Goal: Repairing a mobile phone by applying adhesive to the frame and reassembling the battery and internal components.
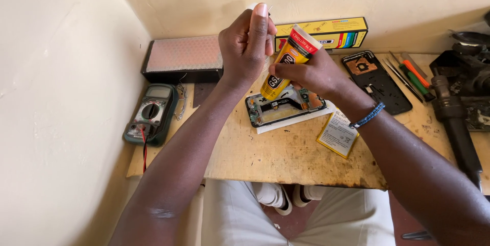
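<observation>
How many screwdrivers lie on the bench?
2 clearly: an orange-handled screwdriver and a green-handled screwdriver, side by side right of the black back cover. Thin tools beside them are unclear.

Yellow-orange glue tube, black lettering; green multimeter, red lead; blue bracelet; yellow box.

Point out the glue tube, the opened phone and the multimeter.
glue tube (286, 64), head view, on its yellow body
opened phone (278, 112), head view, on its exposed inside
multimeter (151, 112), head view, on its dial
</observation>
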